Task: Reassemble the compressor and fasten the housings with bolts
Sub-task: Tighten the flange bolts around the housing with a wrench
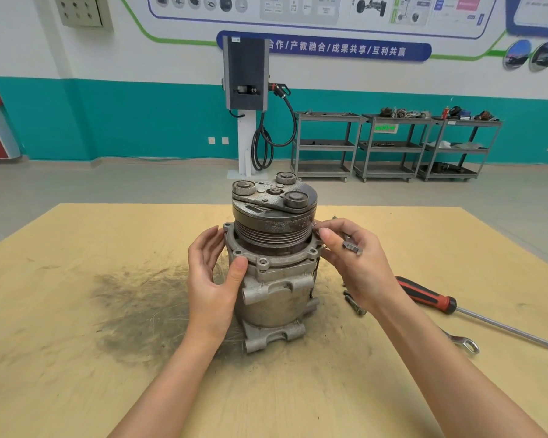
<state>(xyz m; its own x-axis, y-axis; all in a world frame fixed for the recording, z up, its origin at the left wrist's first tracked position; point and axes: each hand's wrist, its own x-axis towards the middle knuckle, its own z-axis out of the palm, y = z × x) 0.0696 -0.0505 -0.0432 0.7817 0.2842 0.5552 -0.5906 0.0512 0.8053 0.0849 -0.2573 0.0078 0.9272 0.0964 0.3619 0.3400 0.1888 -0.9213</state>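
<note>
Head view: at the far left of the wooden table [76,311] a dark smudge [140,298] is seen on the surface. The left hand [212,276] is laid against the left side of the compressor [276,279], its fingers nearly straight and its thumb pressed on the flange; nothing is gripped by it. The compressor stands upright in the middle of the table, with the pulley [274,229] on top. The right hand [351,263] is placed at the right edge of the flange, where a bolt [317,228] is pinched between thumb and forefinger, and a small metal piece [352,248] is held among the other fingers. Loose bolts [355,303] lie just beside the compressor. Further right, a red and black screwdriver [431,298] and a wrench [462,342] are seen. On the wall, a blue banner [336,49] reads "合作/产教融合/成果共享/互利共赢".
</note>
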